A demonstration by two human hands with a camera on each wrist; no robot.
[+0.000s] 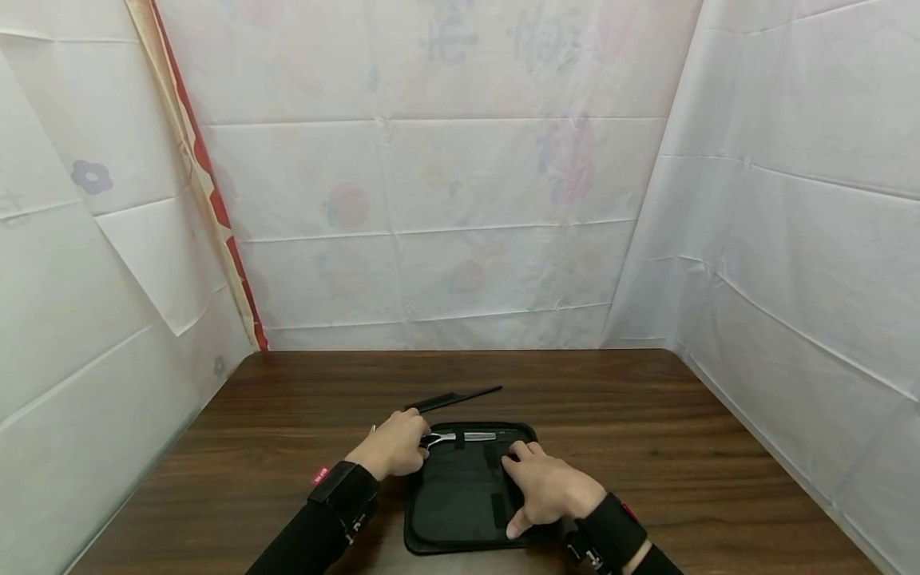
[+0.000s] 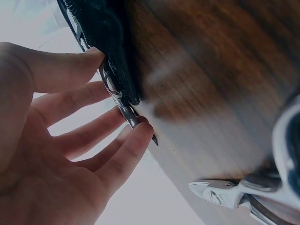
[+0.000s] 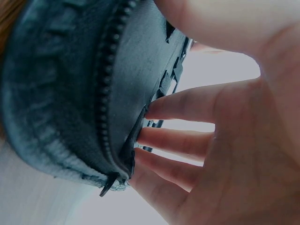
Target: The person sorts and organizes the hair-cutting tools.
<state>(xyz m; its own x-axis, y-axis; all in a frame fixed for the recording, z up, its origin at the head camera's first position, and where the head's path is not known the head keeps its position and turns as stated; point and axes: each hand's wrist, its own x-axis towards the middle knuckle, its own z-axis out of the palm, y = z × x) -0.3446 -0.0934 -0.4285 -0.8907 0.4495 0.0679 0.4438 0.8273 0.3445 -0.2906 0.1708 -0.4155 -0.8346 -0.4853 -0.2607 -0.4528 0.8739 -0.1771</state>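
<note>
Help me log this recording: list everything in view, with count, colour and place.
Table: 1, brown, lower part of the head view.
Case: 1, black, on the table's near part.
Scissors: 1 pair, silver, along the case's far edge, under a loop.
Loop: 1, black, across the scissors.
Comb: 1, black, beyond the case.
Metal tool: 1, silver, lower right of the left wrist view, partly shown.
Sheeting: count unclear, white, faintly printed, around the table.
Strip: 1, red and cream, back left.
Wristbands: 2, black, one per wrist.
Sleeves: 2, black, forearms.
Left grip: 1, bare, pinching the scissors' handle end.
Right grip: 1, bare, on the case's right side.
</note>
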